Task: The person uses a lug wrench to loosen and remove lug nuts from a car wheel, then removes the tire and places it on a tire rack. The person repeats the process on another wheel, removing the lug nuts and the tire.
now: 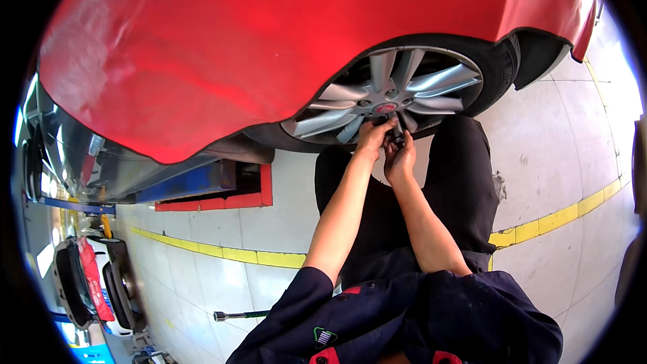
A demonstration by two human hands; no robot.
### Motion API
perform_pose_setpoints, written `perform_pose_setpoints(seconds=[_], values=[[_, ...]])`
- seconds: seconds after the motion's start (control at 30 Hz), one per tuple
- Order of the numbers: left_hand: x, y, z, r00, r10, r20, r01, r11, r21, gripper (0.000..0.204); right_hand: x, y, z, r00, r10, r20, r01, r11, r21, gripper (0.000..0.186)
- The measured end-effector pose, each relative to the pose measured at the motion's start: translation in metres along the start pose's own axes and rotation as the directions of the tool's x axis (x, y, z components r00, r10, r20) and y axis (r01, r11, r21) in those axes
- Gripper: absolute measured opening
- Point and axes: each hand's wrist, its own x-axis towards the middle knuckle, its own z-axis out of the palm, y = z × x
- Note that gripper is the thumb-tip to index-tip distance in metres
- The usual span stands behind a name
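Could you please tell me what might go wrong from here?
The dark tool between the left hand and right hand might slip and scratch the silver wheel. With the hands so close together, fingers could get pinched. The socket-ended bar beside the left sleeve might be knocked.

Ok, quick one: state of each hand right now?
Left hand: fingers curled, just below the wheel hub; whether it grips anything cannot be told.
Right hand: closed, holding a small dark tool.
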Motion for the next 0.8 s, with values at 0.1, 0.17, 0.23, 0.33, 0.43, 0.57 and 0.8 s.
perform_pose_setpoints(seconds=[0.1, 0.17, 0.23, 0.33, 0.43, 0.57, 0.8], values=[[-0.007, 0.012, -0.005, 0.997, -0.071, 0.027, 0.072, 0.997, -0.037, 0.025, -0.006, -0.002, -0.008, 0.992, 0.094, 0.084, -0.079, 0.983, -0.168, 0.028], [-0.005, 0.015, -0.008, 0.993, -0.110, 0.053, 0.113, 0.991, -0.070, 0.022, -0.015, -0.004, 0.009, 0.999, -0.046, 0.003, 0.046, 0.972, -0.228, 0.021], [-0.005, 0.011, -0.005, 0.994, -0.061, 0.095, 0.067, 0.996, -0.060, 0.020, -0.021, 0.003, 0.016, 0.966, -0.258, -0.010, 0.245, 0.925, -0.289, 0.025], [-0.007, 0.004, 0.013, 0.995, 0.093, -0.023, -0.092, 0.995, 0.044, 0.019, -0.014, -0.001, 0.000, 0.963, -0.239, 0.122, 0.262, 0.937, -0.231, 0.027], [0.001, -0.004, 0.009, 0.994, 0.102, -0.047, -0.104, 0.994, -0.034, 0.016, -0.018, -0.010, 0.009, 1.000, -0.023, -0.017, 0.020, 0.991, -0.133, 0.027], [0.010, -0.002, -0.018, 0.947, -0.164, 0.275, 0.197, 0.976, -0.096, 0.027, -0.004, -0.008, -0.011, 0.985, 0.136, 0.102, -0.114, 0.974, -0.194, 0.026], [-0.005, 0.004, 0.005, 0.981, 0.187, -0.045, -0.176, 0.968, 0.178, 0.021, -0.023, -0.024, 0.017, 0.995, -0.053, -0.082, 0.040, 0.987, -0.158, 0.029]])
